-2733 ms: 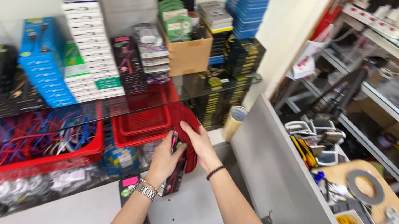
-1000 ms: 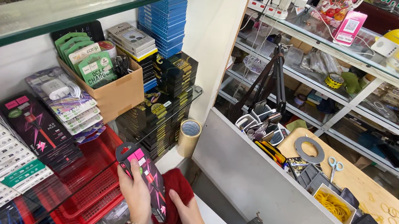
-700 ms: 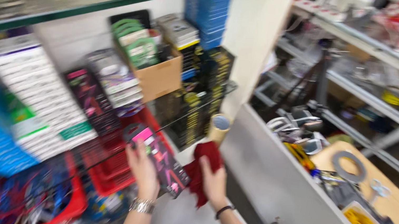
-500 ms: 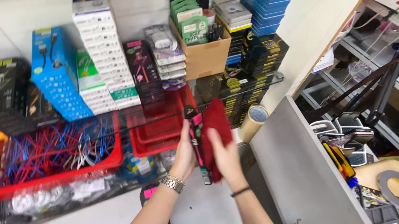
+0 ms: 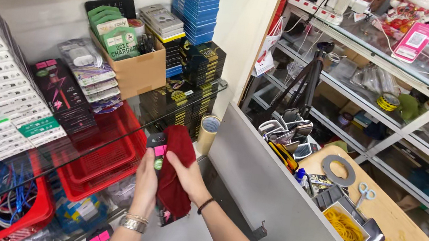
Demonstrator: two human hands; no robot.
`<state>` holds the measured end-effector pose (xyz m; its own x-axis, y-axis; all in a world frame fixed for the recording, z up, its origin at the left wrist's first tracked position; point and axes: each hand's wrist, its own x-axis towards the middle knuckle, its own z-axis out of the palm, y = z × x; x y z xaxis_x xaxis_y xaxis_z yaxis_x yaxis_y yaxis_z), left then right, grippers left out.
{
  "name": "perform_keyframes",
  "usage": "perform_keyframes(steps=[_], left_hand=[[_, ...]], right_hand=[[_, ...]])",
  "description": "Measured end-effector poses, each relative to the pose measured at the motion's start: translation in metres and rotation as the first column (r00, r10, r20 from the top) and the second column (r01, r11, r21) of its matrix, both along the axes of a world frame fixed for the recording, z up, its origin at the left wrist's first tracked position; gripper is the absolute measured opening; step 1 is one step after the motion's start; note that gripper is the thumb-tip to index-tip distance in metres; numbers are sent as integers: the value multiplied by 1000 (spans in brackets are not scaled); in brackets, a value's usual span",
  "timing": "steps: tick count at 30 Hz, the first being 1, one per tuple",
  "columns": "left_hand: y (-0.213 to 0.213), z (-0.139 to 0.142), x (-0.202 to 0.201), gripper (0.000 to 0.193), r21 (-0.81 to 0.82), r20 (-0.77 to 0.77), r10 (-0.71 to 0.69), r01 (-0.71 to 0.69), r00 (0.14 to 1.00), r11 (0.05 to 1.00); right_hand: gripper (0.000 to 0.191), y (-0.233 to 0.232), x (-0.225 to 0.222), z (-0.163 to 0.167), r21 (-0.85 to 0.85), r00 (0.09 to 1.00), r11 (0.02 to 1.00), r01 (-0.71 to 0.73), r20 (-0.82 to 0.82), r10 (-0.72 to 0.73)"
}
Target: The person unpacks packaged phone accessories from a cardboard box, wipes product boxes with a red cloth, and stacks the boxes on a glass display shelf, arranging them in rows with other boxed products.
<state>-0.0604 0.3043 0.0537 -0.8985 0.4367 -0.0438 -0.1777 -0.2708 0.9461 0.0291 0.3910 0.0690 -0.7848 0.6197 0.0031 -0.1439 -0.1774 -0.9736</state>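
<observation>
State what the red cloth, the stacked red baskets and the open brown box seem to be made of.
Red cloth: soft fabric, matte, draping in folds. Red baskets: probably plastic, moulded mesh with a slight sheen. Brown box: cardboard, dull with raw cut edges.

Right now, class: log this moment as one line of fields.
left hand: holds black packaged item | right hand: presses dark red cloth on it | near: red plastic baskets

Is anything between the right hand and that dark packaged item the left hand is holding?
Yes: the red cloth lies between them. The right hand presses on the cloth, which covers most of the dark package held by the left hand. Only the package's top and bottom ends show.
</observation>
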Motion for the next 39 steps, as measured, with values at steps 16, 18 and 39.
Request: perform_keyframes(steps=[16,18,39], left_hand=[[16,-4,-36,44,113,137,-62,47,989,993],[13,-6,-44,43,130,182,-32,8,983,992],[-11,13,-22,48,69,161,33,-45,986,997]], right_hand=[[50,-16,1,-2,-2,996,996,91,-7,-91],[48,-16,20,-8,-11,992,996,84,95,-83],[44,-18,57,-1,102,892,971,-216,426,153]])
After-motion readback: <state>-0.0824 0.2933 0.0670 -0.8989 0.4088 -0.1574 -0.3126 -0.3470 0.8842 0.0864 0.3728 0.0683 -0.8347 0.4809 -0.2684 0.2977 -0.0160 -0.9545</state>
